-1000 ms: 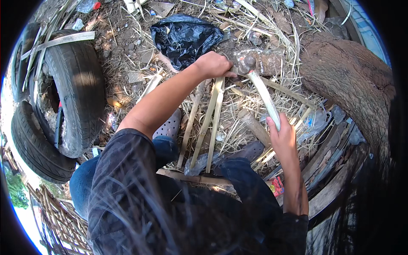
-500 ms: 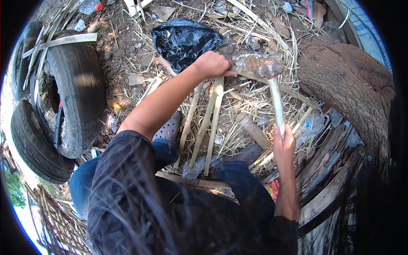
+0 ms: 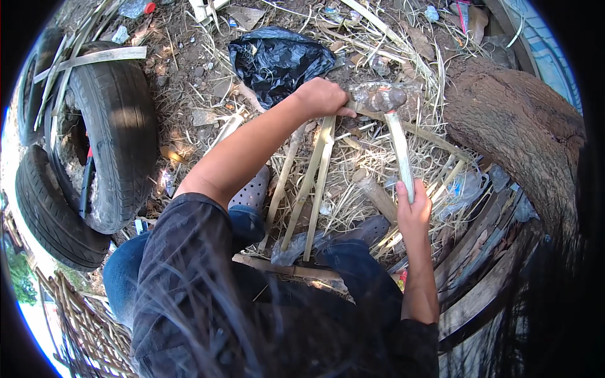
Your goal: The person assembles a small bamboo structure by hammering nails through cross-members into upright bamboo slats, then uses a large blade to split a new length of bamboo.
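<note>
My right hand [image 3: 414, 206] is closed round the pale handle of a hammer [image 3: 401, 151]. The hammer's rounded, dirty head lies just right of my left hand [image 3: 322, 99], over a clear crumpled plastic piece [image 3: 413, 101]. My left hand is closed at the upper end of a pair of split bamboo strips [image 3: 320, 183] that run down toward my feet. From beside that hand a thin bamboo crosspiece [image 3: 435, 135] slants off to the right; the exact grip is hidden under my fingers. Another bamboo strip [image 3: 282, 179] lies to the left of the pair.
A black plastic bag [image 3: 280, 63] lies beyond my left hand. Old tyres [image 3: 123, 138] stack at the left; a thick tree trunk [image 3: 510, 107] leans at the right. A short round stick [image 3: 377, 196] rests among shavings near my shoe [image 3: 370, 230]. Woven bamboo [image 3: 82, 321] sits lower left.
The hammer's head has swung a little left, closer to my left hand, and my right hand has shifted slightly left. My left hand keeps its hold on the bamboo.
</note>
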Demonstrator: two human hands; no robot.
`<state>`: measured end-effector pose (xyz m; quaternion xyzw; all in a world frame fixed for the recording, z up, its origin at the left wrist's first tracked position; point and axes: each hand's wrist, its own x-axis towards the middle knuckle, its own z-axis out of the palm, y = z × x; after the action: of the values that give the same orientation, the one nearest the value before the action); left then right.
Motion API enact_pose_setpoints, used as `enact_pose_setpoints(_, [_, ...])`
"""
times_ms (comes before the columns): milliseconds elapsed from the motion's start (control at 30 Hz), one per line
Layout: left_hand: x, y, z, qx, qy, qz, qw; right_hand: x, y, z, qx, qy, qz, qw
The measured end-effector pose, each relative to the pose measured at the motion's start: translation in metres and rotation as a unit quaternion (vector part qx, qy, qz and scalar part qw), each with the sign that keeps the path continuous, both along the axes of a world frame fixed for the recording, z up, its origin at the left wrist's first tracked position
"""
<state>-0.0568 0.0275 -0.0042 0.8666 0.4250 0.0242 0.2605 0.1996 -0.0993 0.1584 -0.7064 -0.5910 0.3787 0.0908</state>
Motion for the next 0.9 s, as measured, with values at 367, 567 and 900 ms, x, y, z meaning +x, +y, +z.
enact_pose_setpoints(367, [-0.006,-0.005,-0.012,-0.007,-0.005,0.022,1.000,0.000,-0.007,-0.006,-0.024,-0.006,-0.001,1.000])
enact_pose_setpoints(567, [-0.002,-0.004,-0.012,-0.036,0.013,0.024,0.999,-0.004,-0.003,-0.013,0.012,0.000,0.008,1.000])
enact_pose_setpoints(900, [-0.008,-0.003,-0.011,-0.055,-0.001,0.021,0.998,-0.024,0.026,0.022,-0.062,-0.109,0.077,0.989])
